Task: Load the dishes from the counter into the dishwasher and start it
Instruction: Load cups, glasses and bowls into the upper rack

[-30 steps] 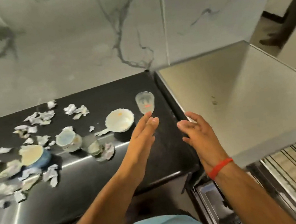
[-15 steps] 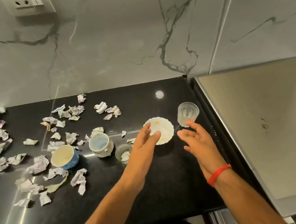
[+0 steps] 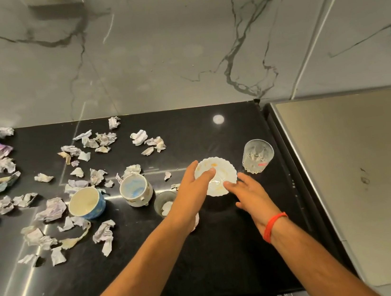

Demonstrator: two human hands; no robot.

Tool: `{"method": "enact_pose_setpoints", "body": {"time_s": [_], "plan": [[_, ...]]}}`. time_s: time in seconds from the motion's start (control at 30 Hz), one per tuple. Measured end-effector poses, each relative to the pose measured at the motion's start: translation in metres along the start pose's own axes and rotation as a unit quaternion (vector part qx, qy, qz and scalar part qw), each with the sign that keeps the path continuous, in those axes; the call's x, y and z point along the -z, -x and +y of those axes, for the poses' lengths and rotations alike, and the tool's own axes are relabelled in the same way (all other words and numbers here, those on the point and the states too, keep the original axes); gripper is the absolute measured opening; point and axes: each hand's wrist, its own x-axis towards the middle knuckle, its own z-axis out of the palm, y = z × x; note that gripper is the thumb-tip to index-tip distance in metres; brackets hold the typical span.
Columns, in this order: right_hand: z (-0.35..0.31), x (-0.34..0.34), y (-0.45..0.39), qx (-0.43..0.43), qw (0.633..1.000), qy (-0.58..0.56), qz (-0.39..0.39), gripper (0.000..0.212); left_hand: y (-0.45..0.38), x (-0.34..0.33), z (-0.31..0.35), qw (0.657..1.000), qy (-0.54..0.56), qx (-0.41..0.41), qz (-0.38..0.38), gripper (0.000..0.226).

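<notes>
White scalloped bowl (image 3: 220, 174) near worktop (image 3: 228, 255) right edge, between hands; left hand (image 3: 190, 193) fingers straight over rim, right hand (image 3: 250, 192) fingertips at near rim, both ungrasping.

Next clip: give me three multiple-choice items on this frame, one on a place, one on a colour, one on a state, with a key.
1. Where does the clear glass stand?
A. right of the white scalloped bowl
B. left of the blue cup
C. on the steel appliance top

2. What colour is the band on the right wrist?
A. green
B. red
C. white

3. How are both hands?
A. fists
B. gripping cups
C. fingers extended at the bowl

Key: A, glass sits beside the bowl's right rim; B, band is red; C, left hand and right hand show straight fingers.
</notes>
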Motion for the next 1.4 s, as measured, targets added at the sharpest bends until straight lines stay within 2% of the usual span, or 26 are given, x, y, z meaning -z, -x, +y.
{"method": "enact_pose_setpoints", "body": {"time_s": [0.07,0.1,0.2,0.33,0.4,0.5,0.73,0.9,1.07,1.2,1.3,1.4], "plan": [[0.0,-0.002,-0.001,0.016,1.0,0.008,-0.013,0.036,0.0,-0.002,0.0,1.0,-0.011,0.008,0.001,0.038],[0.001,-0.003,-0.001,0.018,1.0,0.006,-0.011,0.037,0.001,-0.002,0.0,1.0,-0.009,0.011,-0.001,0.038],[0.004,-0.001,0.001,0.014,1.0,-0.003,0.007,0.04,0.001,0.001,-0.007,1.0,-0.005,0.009,0.008,0.064],[0.011,0.004,0.016,0.012,0.998,-0.023,0.057,0.031,0.008,0.002,-0.018,1.0,-0.006,0.004,-0.005,0.07],[0.016,0.008,0.026,0.022,0.995,-0.045,0.089,0.03,0.012,-0.001,-0.024,1.0,-0.002,0.008,-0.029,0.062],[0.023,0.018,0.048,0.046,0.987,-0.088,0.13,0.03,0.017,-0.011,-0.029,0.997,0.004,0.012,-0.082,0.034],[0.052,0.067,0.108,0.108,0.959,-0.107,0.239,0.038,0.052,-0.06,-0.033,0.978,-0.019,0.031,-0.203,0.027],[0.09,0.096,0.162,0.121,0.933,-0.147,0.306,0.058,0.095,-0.104,-0.044,0.958,-0.063,0.029,-0.277,0.026],[0.133,0.118,0.227,0.124,0.911,-0.204,0.337,0.06,0.149,-0.151,-0.074,0.94,-0.111,0.017,-0.323,0.02],[0.171,0.143,0.279,0.103,0.879,-0.312,0.346,0.046,0.193,-0.185,-0.104,0.926,-0.15,0.017,-0.345,0.025],[0.2,0.165,0.313,0.097,0.865,-0.341,0.356,0.031,0.217,-0.212,-0.126,0.915,-0.197,0.021,-0.351,0.029],[0.219,0.186,0.343,0.106,0.848,-0.361,0.373,0.031,0.239,-0.243,-0.144,0.886,-0.244,0.03,-0.393,0.035]]}}
